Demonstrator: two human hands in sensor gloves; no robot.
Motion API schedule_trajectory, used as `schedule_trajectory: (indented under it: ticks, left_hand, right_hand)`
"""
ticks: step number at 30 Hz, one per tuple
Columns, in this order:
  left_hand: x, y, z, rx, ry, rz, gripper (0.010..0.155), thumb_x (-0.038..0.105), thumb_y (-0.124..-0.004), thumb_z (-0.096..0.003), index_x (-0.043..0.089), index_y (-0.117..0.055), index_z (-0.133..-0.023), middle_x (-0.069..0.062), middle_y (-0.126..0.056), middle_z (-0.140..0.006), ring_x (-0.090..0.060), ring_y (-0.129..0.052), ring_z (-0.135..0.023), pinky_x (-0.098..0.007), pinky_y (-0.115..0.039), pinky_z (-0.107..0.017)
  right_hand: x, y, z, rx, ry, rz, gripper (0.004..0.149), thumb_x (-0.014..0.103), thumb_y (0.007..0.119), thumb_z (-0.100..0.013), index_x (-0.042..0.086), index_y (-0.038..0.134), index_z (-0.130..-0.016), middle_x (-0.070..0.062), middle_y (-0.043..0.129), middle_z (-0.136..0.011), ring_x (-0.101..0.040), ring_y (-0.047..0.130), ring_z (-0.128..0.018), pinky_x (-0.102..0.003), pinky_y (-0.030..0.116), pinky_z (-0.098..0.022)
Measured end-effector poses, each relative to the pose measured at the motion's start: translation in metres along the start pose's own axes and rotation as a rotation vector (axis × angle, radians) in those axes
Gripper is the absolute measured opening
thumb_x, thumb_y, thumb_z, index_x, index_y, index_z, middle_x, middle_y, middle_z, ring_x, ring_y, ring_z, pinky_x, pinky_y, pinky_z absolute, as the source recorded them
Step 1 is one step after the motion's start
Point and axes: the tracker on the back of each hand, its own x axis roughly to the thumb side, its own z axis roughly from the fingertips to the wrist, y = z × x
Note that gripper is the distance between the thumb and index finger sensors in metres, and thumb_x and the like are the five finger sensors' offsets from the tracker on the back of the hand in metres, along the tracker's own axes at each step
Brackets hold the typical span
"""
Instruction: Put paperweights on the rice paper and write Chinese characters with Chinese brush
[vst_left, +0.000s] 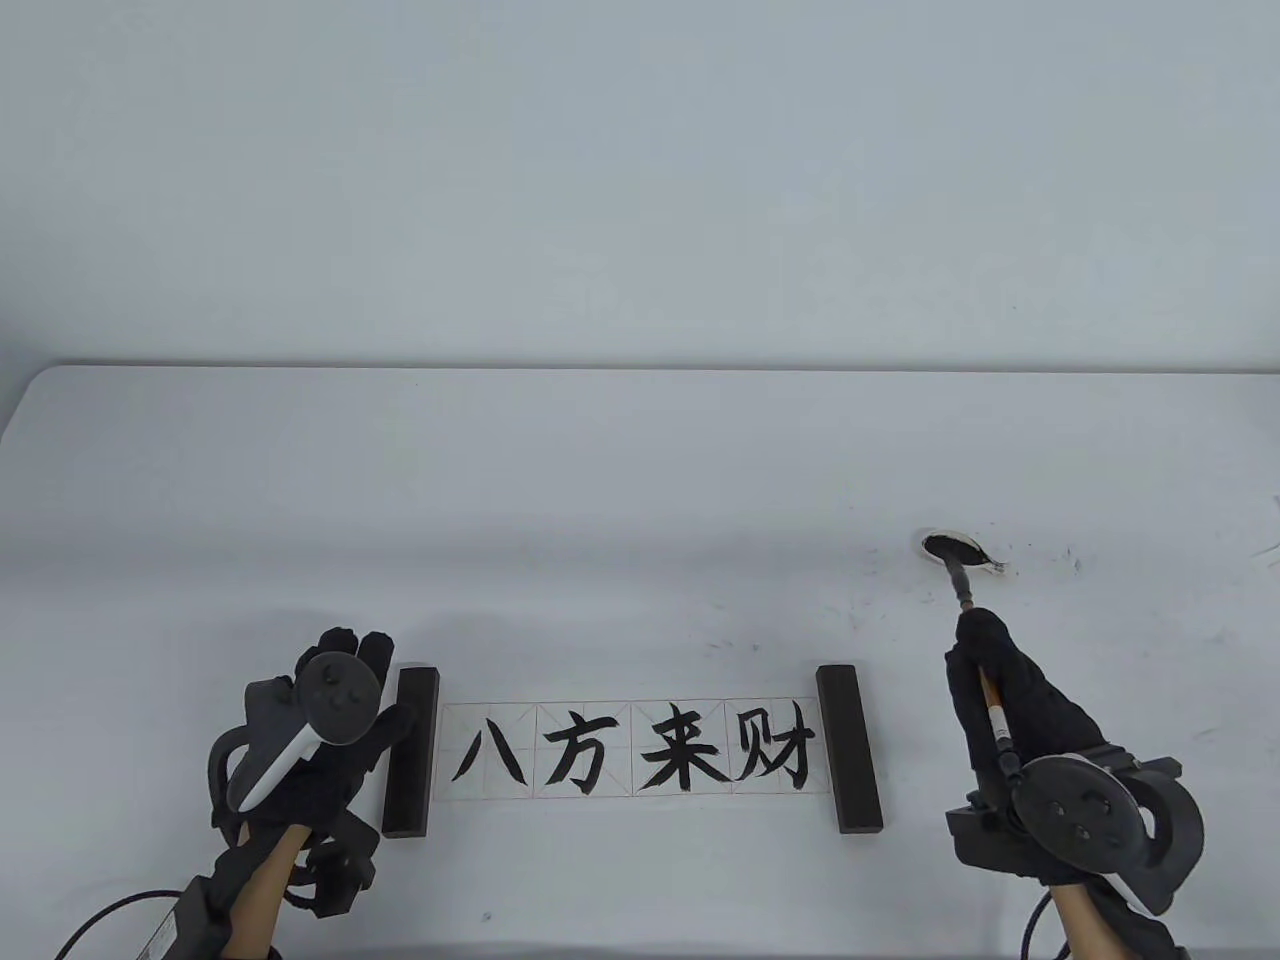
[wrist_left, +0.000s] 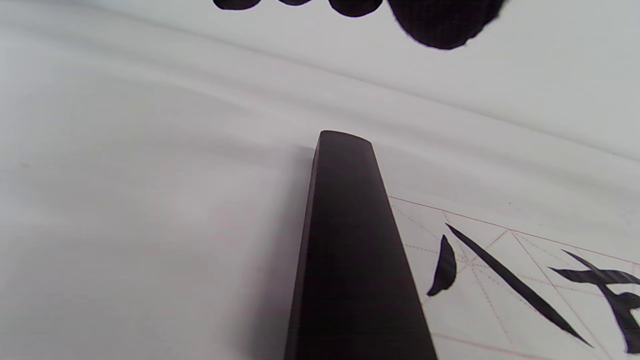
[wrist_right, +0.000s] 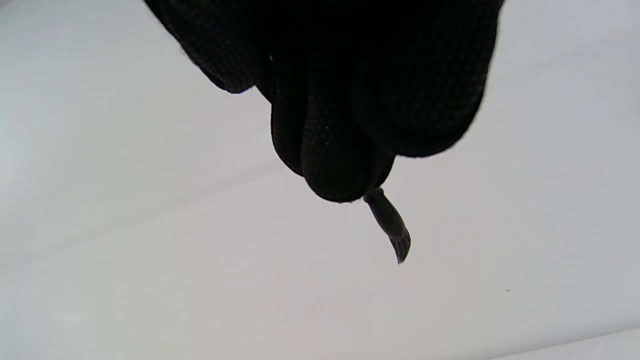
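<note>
A strip of rice paper (vst_left: 628, 715) with four black characters lies near the table's front, also seen in the left wrist view (wrist_left: 480, 320). A dark paperweight (vst_left: 411, 750) (wrist_left: 350, 250) holds its left end and a second paperweight (vst_left: 849, 748) its right end. My left hand (vst_left: 345, 690) lies just left of the left paperweight with its fingers straight, the thumb at the bar's edge; its fingertips (wrist_left: 440, 25) hang above the table. My right hand (vst_left: 978, 640) (wrist_right: 350, 110) grips the brush (vst_left: 962, 585), whose dark tip (wrist_right: 391, 230) points into the ink dish (vst_left: 958, 548).
Small ink specks and smears mark the white table (vst_left: 640, 480) around the dish and toward the right edge. A pale wall rises behind the table's far edge. Cables trail from both wrists at the bottom of the table view.
</note>
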Motion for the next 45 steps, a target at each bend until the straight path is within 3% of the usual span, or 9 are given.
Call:
schedule_trajectory:
  ticks: [7,14,24,35,45]
  left_hand:
    - [-0.001,0.001,0.0,0.027,0.002,0.006,0.08,0.053,-0.058,-0.0532,0.037,-0.018,-0.12,-0.006,-0.012,-0.129,-0.037,-0.021,-0.123,-0.058,-0.018,-0.087]
    - [-0.002,0.0,0.0,0.019,0.005,0.005,0.08,0.053,-0.058,-0.0532,0.037,-0.018,-0.12,-0.005,-0.012,-0.129,-0.037,-0.021,-0.123,-0.058,-0.018,-0.087]
    - [-0.001,-0.001,0.0,0.003,0.006,-0.002,0.079,0.053,-0.058,-0.0533,0.036,-0.019,-0.12,-0.006,-0.012,-0.129,-0.037,-0.022,-0.122,-0.058,-0.018,-0.087]
    - [0.0,-0.001,-0.001,-0.017,0.016,0.0,0.079,0.053,-0.058,-0.0533,0.036,-0.019,-0.12,-0.006,-0.012,-0.129,-0.037,-0.022,-0.122,-0.058,-0.018,-0.087]
    - [0.0,-0.001,-0.001,-0.03,0.016,0.001,0.079,0.053,-0.058,-0.0533,0.036,-0.019,-0.12,-0.006,-0.012,-0.129,-0.038,-0.021,-0.122,-0.058,-0.018,-0.087]
  right_hand:
    - [-0.008,0.012,-0.005,0.087,-0.007,0.131,0.055,0.024,0.073,-0.056,0.003,0.057,-0.104,-0.023,0.082,-0.091,-0.032,0.092,-0.076,-0.041,0.086,-0.047]
    - [-0.021,0.033,-0.007,0.171,-0.014,0.321,0.061,0.023,0.072,-0.056,0.001,0.047,-0.107,-0.026,0.072,-0.098,-0.035,0.084,-0.085,-0.046,0.081,-0.054]
    - [-0.051,0.098,-0.006,0.457,0.03,0.635,0.069,0.022,0.069,-0.057,-0.003,0.031,-0.109,-0.032,0.055,-0.105,-0.042,0.071,-0.094,-0.053,0.072,-0.061]
    - [-0.066,0.168,0.0,0.656,-0.026,0.803,0.07,0.021,0.068,-0.057,-0.003,0.028,-0.109,-0.032,0.052,-0.106,-0.041,0.068,-0.095,-0.053,0.07,-0.063]
    - [-0.094,0.2,-0.006,0.786,0.029,0.904,0.068,0.016,0.066,-0.057,0.0,0.025,-0.108,-0.028,0.049,-0.108,-0.039,0.066,-0.098,-0.052,0.067,-0.067]
